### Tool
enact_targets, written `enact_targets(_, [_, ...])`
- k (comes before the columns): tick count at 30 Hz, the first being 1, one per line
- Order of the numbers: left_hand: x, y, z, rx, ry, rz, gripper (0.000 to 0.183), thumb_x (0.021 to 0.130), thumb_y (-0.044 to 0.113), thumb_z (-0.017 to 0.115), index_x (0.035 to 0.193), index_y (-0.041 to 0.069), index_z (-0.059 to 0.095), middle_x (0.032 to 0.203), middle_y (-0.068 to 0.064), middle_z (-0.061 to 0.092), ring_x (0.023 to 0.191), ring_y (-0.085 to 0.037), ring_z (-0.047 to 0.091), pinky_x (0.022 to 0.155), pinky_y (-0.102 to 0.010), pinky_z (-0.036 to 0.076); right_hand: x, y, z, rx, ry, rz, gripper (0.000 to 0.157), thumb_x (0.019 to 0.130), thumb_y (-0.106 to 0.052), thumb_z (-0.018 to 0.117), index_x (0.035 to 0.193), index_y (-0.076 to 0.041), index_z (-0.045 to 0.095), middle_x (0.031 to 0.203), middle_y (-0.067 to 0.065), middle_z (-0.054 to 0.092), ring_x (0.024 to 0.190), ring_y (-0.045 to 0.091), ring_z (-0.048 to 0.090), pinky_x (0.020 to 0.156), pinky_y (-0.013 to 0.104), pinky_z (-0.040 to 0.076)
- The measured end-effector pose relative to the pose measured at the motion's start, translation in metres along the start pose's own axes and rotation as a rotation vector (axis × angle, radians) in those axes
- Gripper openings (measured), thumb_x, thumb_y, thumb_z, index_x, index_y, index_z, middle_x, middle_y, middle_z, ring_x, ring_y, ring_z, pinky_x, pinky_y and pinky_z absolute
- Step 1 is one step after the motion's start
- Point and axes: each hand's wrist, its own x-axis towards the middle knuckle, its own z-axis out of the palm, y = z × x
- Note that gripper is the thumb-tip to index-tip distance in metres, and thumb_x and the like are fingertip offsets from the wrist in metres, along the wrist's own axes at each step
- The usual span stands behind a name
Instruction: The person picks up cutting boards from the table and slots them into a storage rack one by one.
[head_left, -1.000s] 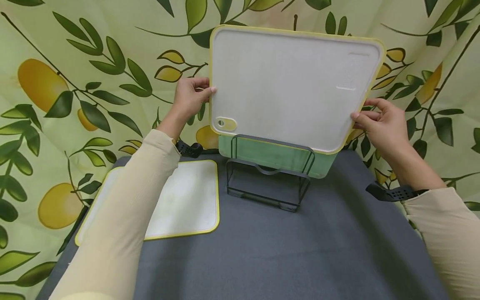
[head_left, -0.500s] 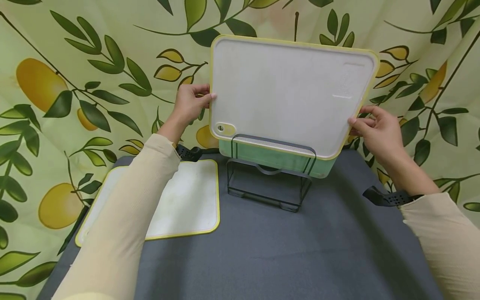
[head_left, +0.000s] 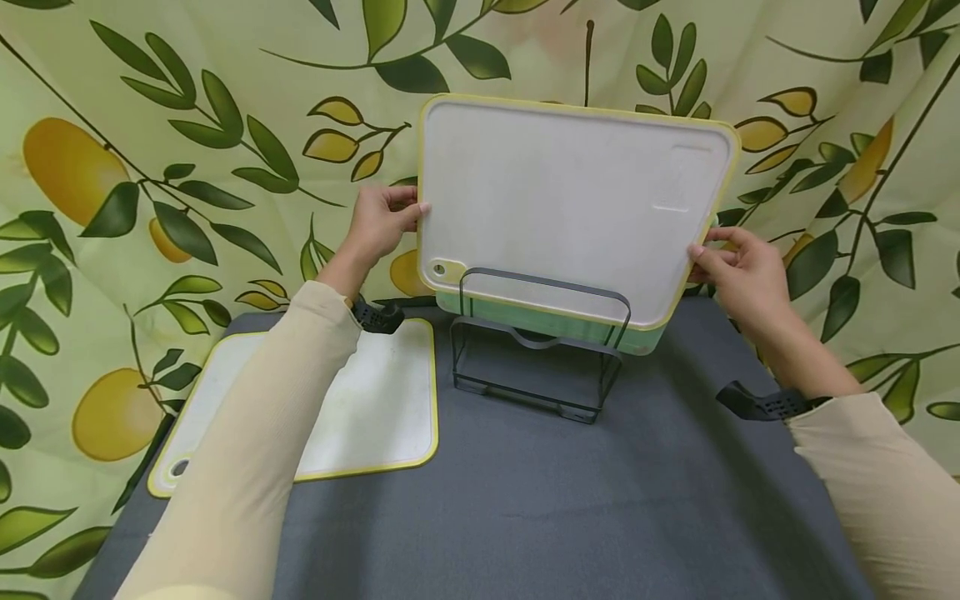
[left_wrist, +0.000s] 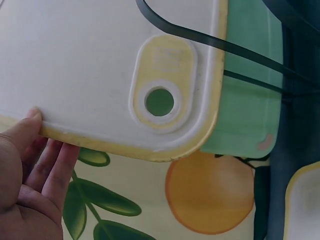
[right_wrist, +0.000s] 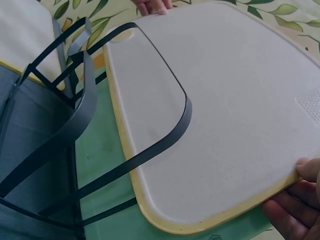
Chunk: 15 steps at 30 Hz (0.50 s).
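Both hands hold a white cutting board (head_left: 555, 200) with a yellow rim upright behind the front loop of a black wire rack (head_left: 536, 367). My left hand (head_left: 378, 221) pinches its left edge, thumb on the white face. The right hand (head_left: 742, 271) pinches the right edge the same way. In the left wrist view the board's yellow corner patch with a round hole (left_wrist: 160, 102) shows near the rack wire. A green board (head_left: 555, 315) stands behind the white one, mostly hidden by it; its lower part also shows in the right wrist view.
Another white board with a yellow rim (head_left: 367, 408) lies flat on the grey cloth-covered table (head_left: 525, 500), left of the rack and partly under the left forearm. A curtain (head_left: 225, 50) printed with leaves and fruit hangs right behind the table.
The hands have lowered the white board, its bottom edge sinking behind the rack's front loop and covering more of the green board. The right hand has also shifted slightly left.
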Motion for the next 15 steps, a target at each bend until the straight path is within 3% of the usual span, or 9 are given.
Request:
enact_targets(9, [-0.003, -0.012, 0.003, -0.009, 0.01, -0.005, 0.03, 0.09, 0.013, 0.066, 0.119, 0.005, 0.068, 0.101, -0.007, 0.067, 0.087, -0.014, 0.068, 0.08, -0.029, 0.057, -0.002, 0.007, 0.007, -0.024, 0.003, -0.009, 0.028, 0.094, -0.034, 0.059, 0.113, -0.015, 0.053, 0.071, -0.028, 0.067, 0.068, -0.004, 0.066, 0.063, 0.012, 0.052])
enact_targets(15, [-0.004, -0.017, 0.005, -0.007, -0.001, -0.013, 0.03, 0.091, 0.013, 0.065, 0.119, 0.005, 0.068, 0.108, -0.012, 0.067, 0.088, -0.015, 0.068, 0.081, -0.03, 0.057, -0.004, 0.013, 0.011, -0.049, 0.006, -0.01, 0.03, 0.095, -0.033, 0.058, 0.114, -0.012, 0.052, 0.07, -0.03, 0.066, 0.068, -0.005, 0.066, 0.063, 0.013, 0.052])
